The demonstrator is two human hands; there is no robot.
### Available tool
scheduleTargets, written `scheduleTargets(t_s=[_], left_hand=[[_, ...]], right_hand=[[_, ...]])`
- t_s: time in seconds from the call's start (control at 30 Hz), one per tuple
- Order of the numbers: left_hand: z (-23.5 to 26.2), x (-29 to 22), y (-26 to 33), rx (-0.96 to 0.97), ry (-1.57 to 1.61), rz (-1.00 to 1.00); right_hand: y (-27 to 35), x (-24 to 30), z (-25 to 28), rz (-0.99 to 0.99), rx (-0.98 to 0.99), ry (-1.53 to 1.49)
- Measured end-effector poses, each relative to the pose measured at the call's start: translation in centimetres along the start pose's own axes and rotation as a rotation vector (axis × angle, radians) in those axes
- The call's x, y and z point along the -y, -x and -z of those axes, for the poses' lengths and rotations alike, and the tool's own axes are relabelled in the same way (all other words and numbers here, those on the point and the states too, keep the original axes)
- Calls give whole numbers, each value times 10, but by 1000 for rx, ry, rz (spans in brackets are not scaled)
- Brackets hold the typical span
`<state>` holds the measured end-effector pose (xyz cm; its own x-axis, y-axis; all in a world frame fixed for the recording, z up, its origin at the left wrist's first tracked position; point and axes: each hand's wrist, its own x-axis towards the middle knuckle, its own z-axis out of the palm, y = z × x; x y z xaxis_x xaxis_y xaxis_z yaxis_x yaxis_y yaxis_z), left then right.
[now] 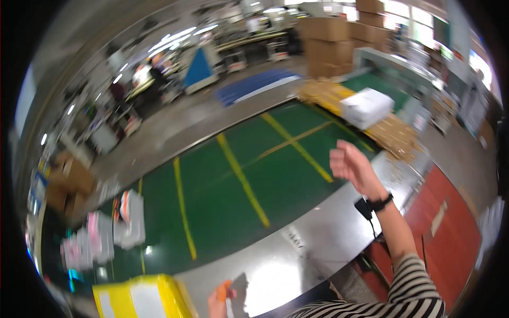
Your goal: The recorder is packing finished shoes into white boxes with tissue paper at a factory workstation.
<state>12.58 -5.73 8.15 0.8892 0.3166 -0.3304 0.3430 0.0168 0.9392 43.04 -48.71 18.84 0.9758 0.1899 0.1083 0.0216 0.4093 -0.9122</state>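
Orange tool point(225, 291) sits pinched in my left hand point(217, 305) at the bottom edge, beside the yellow bin point(139, 298). My right hand point(351, 164) hangs spread, empty, above the green conveyor belt point(233, 196). White parcel point(366, 107) far off; nothing handled yet, all work left.

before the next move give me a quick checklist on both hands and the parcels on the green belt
1. Right hand free: ok, raised over the belt, fingers loose, holding nothing.
2. Left hand grip: ok, closed on a small orange thing; its kind cannot tell.
3. Yellow parcel near the left hand: ok, not touched.
4. White parcel near the right hand: not ok, far up the green belt.
5. Pale packages at left: cannot tell, blurred.
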Motion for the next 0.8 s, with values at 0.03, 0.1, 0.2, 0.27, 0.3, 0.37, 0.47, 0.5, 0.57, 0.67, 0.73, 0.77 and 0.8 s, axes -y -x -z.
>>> scheduleTargets(t_s=[0.03, 0.1, 0.2, 0.27, 0.3, 0.37, 0.47, 0.5, 0.57, 0.67, 0.73, 0.77, 0.8], left_hand=[[16, 17, -4, -79, -100, -54], [30, 6, -22, -192, -246, -147], [68, -16, -54, -276, -467, -279], [108, -9, -94, -301, -419, -347], [126, -17, -106, -363, -506, -343], [162, -30, -134, -461, -706, -352], [246, -15, -186, -583, -1002, -445], [256, -24, -210, -616, -1063, -430], [296, -23, -249, -702, -1189, -296], [319, -32, -299, -845, -1295, -47], [335, -39, -311, -852, -1278, 145], [336, -35, -316, -894, -1253, 173], [340, -26, -321, -908, -1237, 211]], right_hand=[[12, -24, -26, -138, 83, 107], [41, -76, -55, -220, 347, 512], [78, -147, -86, 51, 846, 924], [103, -190, -100, 25, 909, 1115], [115, -209, -107, 63, 920, 1254], [147, -239, -118, 96, 911, 1457], [159, -257, -124, 84, 891, 1597], [157, -258, -119, 11, 873, 1565], [158, -267, -114, -4, 854, 1618], [154, -266, -115, -48, 876, 1715], [151, -268, -118, -71, 954, 1674], [149, -269, -119, -83, 903, 1696], [149, -269, -122, -82, 926, 1652]])
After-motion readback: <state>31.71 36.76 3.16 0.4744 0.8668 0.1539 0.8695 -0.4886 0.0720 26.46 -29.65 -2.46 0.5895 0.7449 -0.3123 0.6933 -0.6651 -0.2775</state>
